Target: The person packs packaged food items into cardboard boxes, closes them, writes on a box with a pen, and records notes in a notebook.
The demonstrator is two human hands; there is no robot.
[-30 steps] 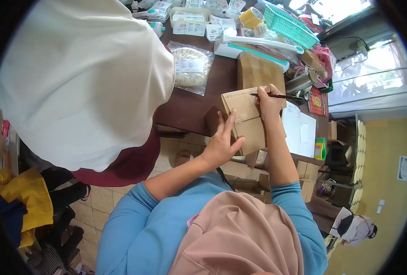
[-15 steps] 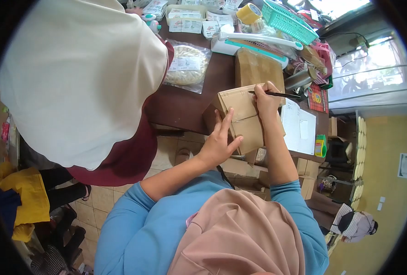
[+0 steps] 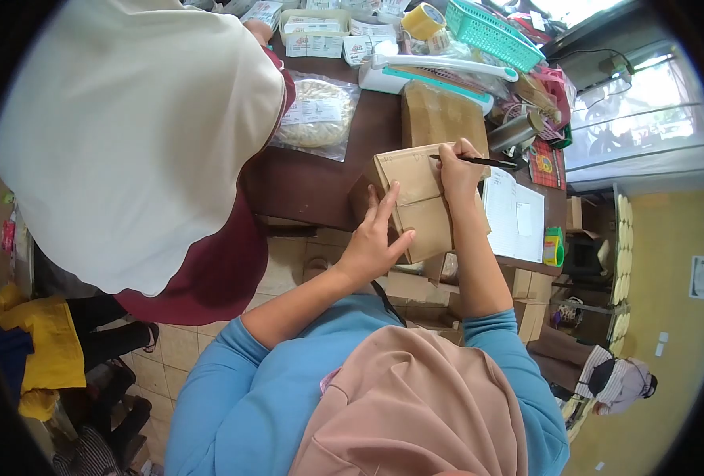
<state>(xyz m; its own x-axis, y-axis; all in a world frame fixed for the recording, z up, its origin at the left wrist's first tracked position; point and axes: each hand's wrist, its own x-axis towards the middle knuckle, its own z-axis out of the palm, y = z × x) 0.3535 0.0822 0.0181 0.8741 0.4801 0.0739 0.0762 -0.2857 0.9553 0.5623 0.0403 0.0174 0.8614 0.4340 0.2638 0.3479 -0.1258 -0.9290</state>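
A small brown cardboard box (image 3: 423,198) sits tilted at the table's front edge, with faint writing along its far edge. My right hand (image 3: 459,168) is closed around a black pen (image 3: 487,162), its tip on the far part of the box top. My left hand (image 3: 374,242) rests against the box's left side, fingers spread over the edge and thumb near its lower part. Just behind stands a larger taped cardboard box (image 3: 443,119). An open notebook (image 3: 514,216) lies to the right, partly behind my right wrist.
At the left a co-worker in a white head covering (image 3: 146,143) leans over the table (image 3: 304,186). Beyond lie a bagged round product (image 3: 317,115), a white sealer (image 3: 439,75), a green basket (image 3: 495,33) and a metal tumbler (image 3: 516,131). Cartons (image 3: 427,301) stand below.
The view has shifted slightly. The pen has moved a little along the box top, and more faint marks show there. The co-worker's hand now shows near the labels at the back.
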